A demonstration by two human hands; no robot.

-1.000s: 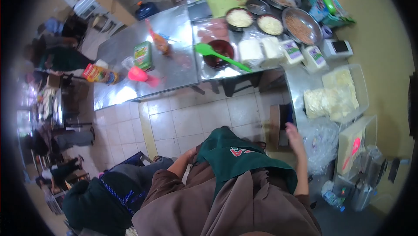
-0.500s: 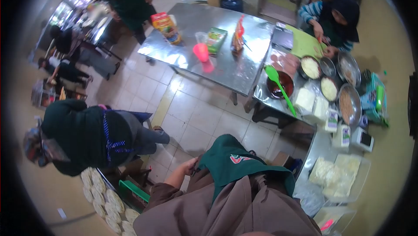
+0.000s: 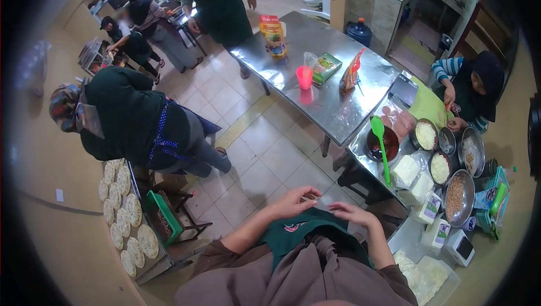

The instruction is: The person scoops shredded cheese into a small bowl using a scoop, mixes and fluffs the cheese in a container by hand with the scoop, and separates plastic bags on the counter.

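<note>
Both my hands are raised in front of the green apron [image 3: 304, 225], a small gap between them. The fingers of my left hand [image 3: 294, 201] are bent and apart, and I see nothing held. My right hand [image 3: 350, 213] has its fingers spread toward the left one, also with nothing visible in it. Neither touches a table. To the right of my hands, a dark red bowl [image 3: 374, 149] with a green spatula [image 3: 384, 156] across it stands on the metal table, beside wrapped white blocks [image 3: 405, 171].
A steel table [image 3: 315, 35] holds a pink cup [image 3: 304, 77] and packets. Flat dough rounds [image 3: 134, 210] lie on a tray at lower left, near a green crate [image 3: 163, 218]. One person [image 3: 129, 120] bends at left; another [image 3: 476, 86] works at the green board [image 3: 426, 104].
The view has swung to the left. My left hand has risen from beside the apron, and my right hand, out of view half a second ago, is now in front of me near it.
</note>
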